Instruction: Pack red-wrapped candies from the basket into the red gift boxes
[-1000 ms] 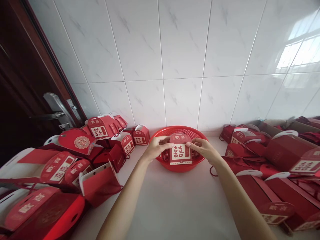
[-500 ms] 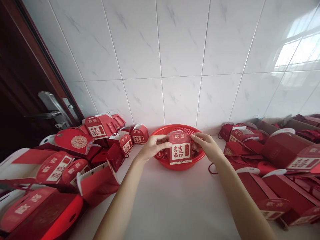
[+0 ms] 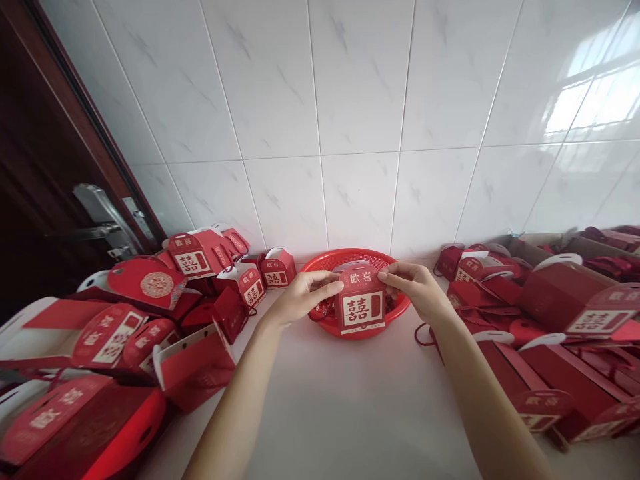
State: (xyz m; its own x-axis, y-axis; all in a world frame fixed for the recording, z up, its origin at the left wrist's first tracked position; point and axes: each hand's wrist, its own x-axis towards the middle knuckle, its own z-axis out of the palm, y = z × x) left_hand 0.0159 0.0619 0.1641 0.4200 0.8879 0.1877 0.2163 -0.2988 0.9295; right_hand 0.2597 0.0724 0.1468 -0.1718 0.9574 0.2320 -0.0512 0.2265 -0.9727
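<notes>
A small red gift box point(image 3: 363, 308) with a rounded top flap and a cream double-happiness panel is held upright in front of me. My left hand point(image 3: 311, 293) pinches its left upper edge, thumb on the front face. On the other side, my right hand point(image 3: 411, 287) grips the upper right edge between thumb and fingers. Behind and beneath the box stands a red plastic basket point(image 3: 320, 261), with shiny red wrapped pieces inside that the box partly hides. The far side of the box is out of sight.
Similar red boxes point(image 3: 190, 260) are heaped on the left of the white table point(image 3: 360, 413), near a dark door with a metal handle point(image 3: 107, 220). Another pile of red boxes point(image 3: 560, 293) lies on the right. A tiled wall point(image 3: 360, 193) rises behind the basket.
Both hands keep hold of the box, which has shifted and turned slightly. The whole view has moved a little.
</notes>
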